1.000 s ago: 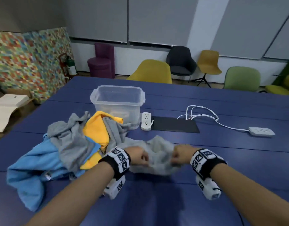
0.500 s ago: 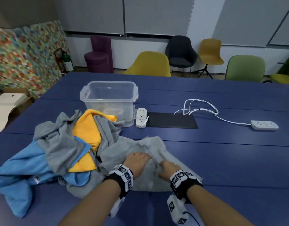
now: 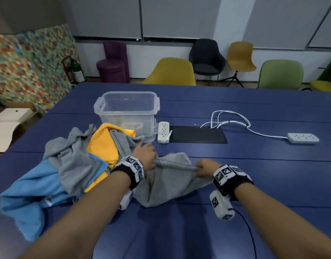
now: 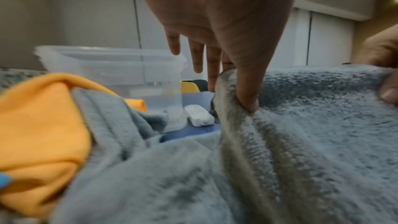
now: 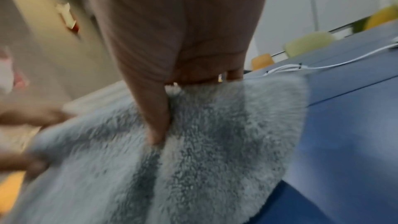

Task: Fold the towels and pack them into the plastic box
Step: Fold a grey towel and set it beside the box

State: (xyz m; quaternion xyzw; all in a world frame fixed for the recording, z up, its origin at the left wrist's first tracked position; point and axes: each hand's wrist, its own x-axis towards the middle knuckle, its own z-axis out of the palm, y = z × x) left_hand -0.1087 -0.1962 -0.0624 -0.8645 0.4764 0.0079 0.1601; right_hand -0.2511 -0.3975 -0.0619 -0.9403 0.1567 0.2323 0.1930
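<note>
A grey towel (image 3: 170, 186) lies crumpled on the blue table (image 3: 254, 176) in front of me. My left hand (image 3: 153, 162) pinches its upper edge on the left with the thumb (image 4: 247, 101), while the other fingers (image 4: 199, 57) stick out straight. My right hand (image 3: 197, 168) pinches the same edge further right, thumb (image 5: 157, 125) on the fluffy side. The edge is stretched taut between them, slightly above the table. The clear plastic box (image 3: 127, 109) stands open behind the left hand, lid off. A pile of grey (image 3: 73, 159), yellow (image 3: 103, 144) and blue (image 3: 30, 193) towels sits at the left.
A white power strip (image 3: 163, 132) and a black mat (image 3: 198, 134) lie right of the box. A second power strip (image 3: 302, 137) with white cable (image 3: 231, 118) lies at the far right. Chairs (image 3: 172, 71) stand behind the table.
Half a second ago both hands lay close together on the grey towel. They have since moved apart and lifted one edge, which is pulled straight between them.
</note>
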